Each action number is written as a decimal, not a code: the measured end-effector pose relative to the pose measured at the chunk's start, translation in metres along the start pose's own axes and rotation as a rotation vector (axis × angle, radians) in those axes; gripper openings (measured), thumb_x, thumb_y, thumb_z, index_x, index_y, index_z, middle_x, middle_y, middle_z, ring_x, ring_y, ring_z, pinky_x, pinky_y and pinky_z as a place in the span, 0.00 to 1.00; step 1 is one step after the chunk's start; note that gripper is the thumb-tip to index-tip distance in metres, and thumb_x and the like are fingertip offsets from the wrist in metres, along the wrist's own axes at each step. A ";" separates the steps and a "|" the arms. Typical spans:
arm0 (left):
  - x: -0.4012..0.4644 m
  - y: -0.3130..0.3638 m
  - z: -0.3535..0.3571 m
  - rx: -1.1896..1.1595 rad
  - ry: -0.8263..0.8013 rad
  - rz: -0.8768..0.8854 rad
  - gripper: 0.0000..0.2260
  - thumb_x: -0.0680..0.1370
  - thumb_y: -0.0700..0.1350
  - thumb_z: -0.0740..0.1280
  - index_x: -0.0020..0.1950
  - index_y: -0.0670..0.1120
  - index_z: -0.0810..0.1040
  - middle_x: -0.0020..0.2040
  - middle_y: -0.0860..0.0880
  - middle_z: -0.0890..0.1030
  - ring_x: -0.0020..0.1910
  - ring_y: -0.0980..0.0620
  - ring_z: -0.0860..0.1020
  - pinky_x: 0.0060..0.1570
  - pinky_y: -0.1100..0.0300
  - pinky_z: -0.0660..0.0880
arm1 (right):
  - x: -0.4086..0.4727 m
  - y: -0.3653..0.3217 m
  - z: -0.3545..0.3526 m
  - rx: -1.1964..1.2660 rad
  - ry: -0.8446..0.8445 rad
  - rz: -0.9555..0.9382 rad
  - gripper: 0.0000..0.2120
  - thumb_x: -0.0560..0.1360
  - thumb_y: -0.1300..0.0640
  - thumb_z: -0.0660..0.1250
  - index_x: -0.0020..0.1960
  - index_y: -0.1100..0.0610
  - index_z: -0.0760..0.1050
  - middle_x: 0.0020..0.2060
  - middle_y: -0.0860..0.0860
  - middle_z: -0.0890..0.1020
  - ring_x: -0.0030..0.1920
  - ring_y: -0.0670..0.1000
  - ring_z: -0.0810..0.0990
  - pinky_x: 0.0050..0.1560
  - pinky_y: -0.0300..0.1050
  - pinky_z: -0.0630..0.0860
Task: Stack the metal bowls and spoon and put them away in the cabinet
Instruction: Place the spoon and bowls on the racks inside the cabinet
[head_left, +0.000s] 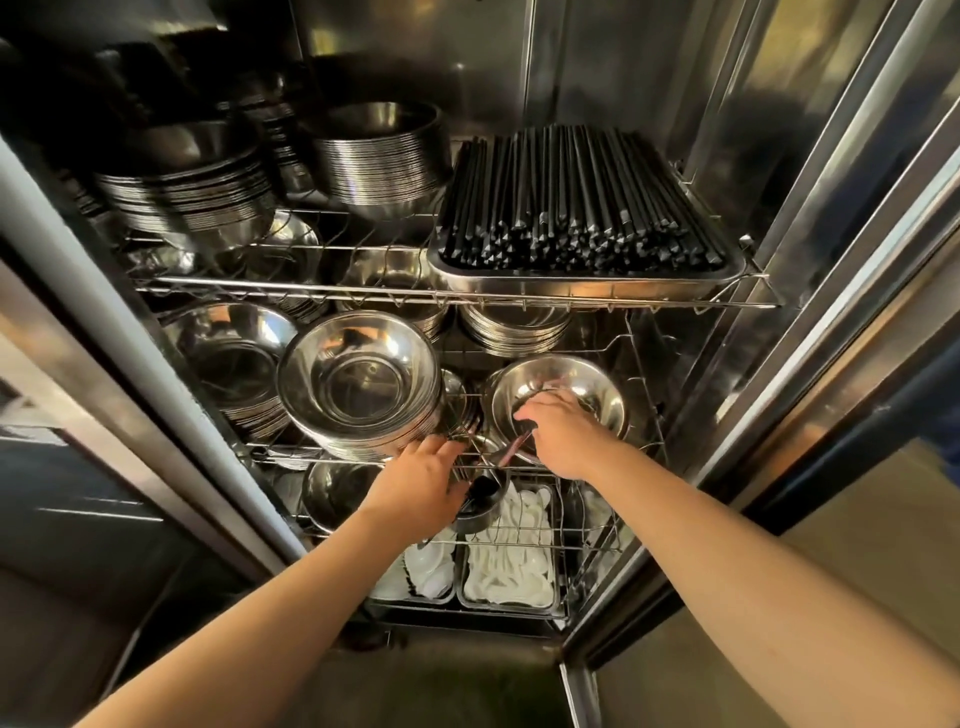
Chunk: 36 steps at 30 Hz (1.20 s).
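The steel cabinet stands open with wire shelves. My left hand (421, 480) is at the front edge of the middle shelf (613, 447), closed around a small metal bowl (483, 506) held just below that edge. My right hand (563, 434) reaches over the near rim of a wide metal bowl (582, 384) on the right of the middle shelf. A thin metal spoon (511, 451) sticks out from under its palm toward the left. A tall stack of metal bowls (358, 384) stands to the left, close to my left fingers.
On the top shelf sit more bowl stacks (379, 150) and a steel tray of black chopsticks (576, 208). The bottom shelf holds trays of white plastic spoons (509, 571) and another metal bowl (332, 491). The cabinet door frame (810, 322) rises on the right.
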<state>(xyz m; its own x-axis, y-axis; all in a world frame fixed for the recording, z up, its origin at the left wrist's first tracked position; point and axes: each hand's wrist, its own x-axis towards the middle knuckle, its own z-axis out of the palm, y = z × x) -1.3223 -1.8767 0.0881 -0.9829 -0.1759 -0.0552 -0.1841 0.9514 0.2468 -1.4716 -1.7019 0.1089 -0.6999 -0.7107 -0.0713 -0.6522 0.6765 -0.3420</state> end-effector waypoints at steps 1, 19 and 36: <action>-0.003 -0.001 0.002 0.083 -0.008 -0.012 0.26 0.80 0.57 0.62 0.77 0.50 0.65 0.72 0.46 0.73 0.70 0.43 0.72 0.67 0.48 0.71 | 0.000 0.000 0.000 -0.026 -0.013 -0.006 0.21 0.78 0.64 0.63 0.69 0.51 0.73 0.69 0.50 0.71 0.73 0.53 0.60 0.73 0.56 0.59; -0.029 0.005 0.024 0.228 -0.038 -0.119 0.37 0.79 0.50 0.65 0.82 0.51 0.49 0.79 0.45 0.60 0.80 0.42 0.54 0.75 0.42 0.61 | -0.038 -0.015 -0.008 -0.075 0.391 -0.187 0.06 0.79 0.59 0.66 0.54 0.54 0.79 0.53 0.49 0.76 0.53 0.51 0.74 0.46 0.46 0.75; -0.029 0.007 0.019 0.188 -0.062 -0.162 0.37 0.76 0.48 0.69 0.81 0.52 0.53 0.77 0.43 0.63 0.78 0.42 0.58 0.67 0.41 0.73 | -0.112 -0.031 0.064 0.571 0.361 -0.212 0.07 0.80 0.59 0.65 0.54 0.54 0.81 0.51 0.47 0.82 0.50 0.45 0.82 0.53 0.47 0.79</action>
<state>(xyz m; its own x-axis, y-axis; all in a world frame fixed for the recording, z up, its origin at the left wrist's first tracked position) -1.2950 -1.8605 0.0733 -0.9371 -0.3198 -0.1399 -0.3287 0.9433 0.0455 -1.3550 -1.6555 0.0677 -0.6918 -0.6408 0.3328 -0.5998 0.2533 -0.7590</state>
